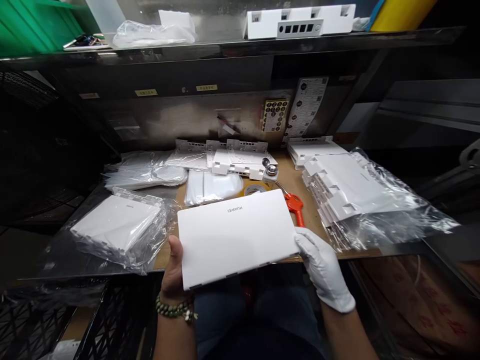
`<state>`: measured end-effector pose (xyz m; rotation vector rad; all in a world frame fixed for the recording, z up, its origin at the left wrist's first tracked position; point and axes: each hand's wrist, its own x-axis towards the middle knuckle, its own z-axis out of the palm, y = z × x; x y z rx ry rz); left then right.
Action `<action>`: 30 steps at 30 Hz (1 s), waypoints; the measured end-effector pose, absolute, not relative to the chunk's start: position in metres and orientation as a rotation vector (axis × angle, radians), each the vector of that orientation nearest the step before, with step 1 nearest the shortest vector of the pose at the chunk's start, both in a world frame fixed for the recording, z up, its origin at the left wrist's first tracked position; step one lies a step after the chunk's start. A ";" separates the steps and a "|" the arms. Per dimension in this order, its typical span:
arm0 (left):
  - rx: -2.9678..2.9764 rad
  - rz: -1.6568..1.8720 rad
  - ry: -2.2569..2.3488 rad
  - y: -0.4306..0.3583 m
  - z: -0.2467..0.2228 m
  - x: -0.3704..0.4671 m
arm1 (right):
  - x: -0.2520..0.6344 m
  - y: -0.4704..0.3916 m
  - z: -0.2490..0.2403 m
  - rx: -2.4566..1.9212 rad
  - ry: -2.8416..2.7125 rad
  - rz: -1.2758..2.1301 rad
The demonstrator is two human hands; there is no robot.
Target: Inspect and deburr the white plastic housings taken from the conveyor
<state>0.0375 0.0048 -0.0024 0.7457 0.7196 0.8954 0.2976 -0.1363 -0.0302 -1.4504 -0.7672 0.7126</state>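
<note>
Between my two hands is a flat white HUAWEI router cover (238, 242), held over the front edge of the bench with its printed name upside down to me. My bare left hand (173, 267), with a beaded bracelet at the wrist, grips its left end; the thumb shows at the edge and the other fingers are hidden underneath. On the right end, my right hand (323, 270) in a white glove closes around the edge. Just behind the cover lie a red-handled tool (294, 202) and a roll of yellow tape (255, 189).
Bagged white covers (116, 220) sit at the left, with a larger wrapped stack (348, 185) at the right. Clear plastic bags (212, 187) and white housings (240, 160) lie at the back. A shelf (225, 52) overhead carries a white router (300, 22) and a green bin (37, 27).
</note>
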 end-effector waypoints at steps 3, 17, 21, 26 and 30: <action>0.766 0.953 0.754 0.012 -0.004 0.037 | 0.300 -0.137 -0.032 -1.505 -0.812 0.657; 1.408 1.234 0.640 0.009 -0.007 0.031 | 0.307 -0.125 -0.048 -1.457 -0.869 0.556; 1.397 1.221 0.633 0.007 0.002 0.037 | 0.308 -0.125 -0.053 -1.473 -0.850 0.543; 1.340 1.131 0.664 0.004 0.000 0.036 | 0.311 -0.126 -0.063 -1.539 -0.815 0.512; 1.367 1.133 0.613 0.006 -0.002 0.036 | 0.311 -0.125 -0.068 -1.521 -0.841 0.455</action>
